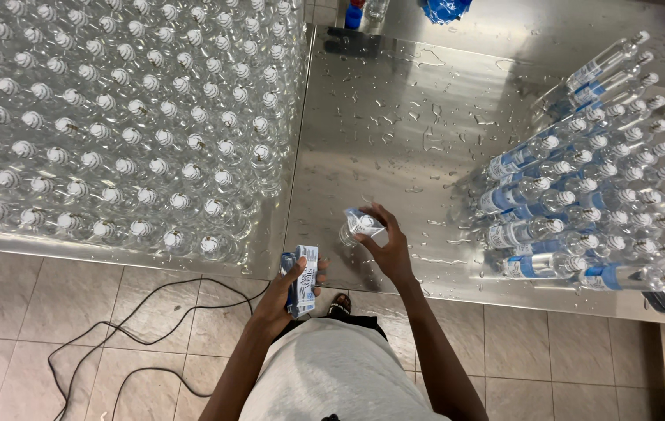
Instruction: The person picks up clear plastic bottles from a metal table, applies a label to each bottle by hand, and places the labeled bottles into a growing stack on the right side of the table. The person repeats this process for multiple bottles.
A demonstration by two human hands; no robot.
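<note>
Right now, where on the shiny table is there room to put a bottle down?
The bare wet middle of the steel table is free, between the big block of plain bottles and the labelled bottles. Both those sides are packed tight. Near the front edge, the right hand holds a bottle, and the left hand holds a stack of labels.

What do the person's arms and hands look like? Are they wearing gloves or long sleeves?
No gloves and no long sleeves. Both arms are bare from the shoulder edge down, long and slim. The left hand and right hand are bare too, with no rings, watch or bracelets that I can see. The person wears a light grey top.
</note>
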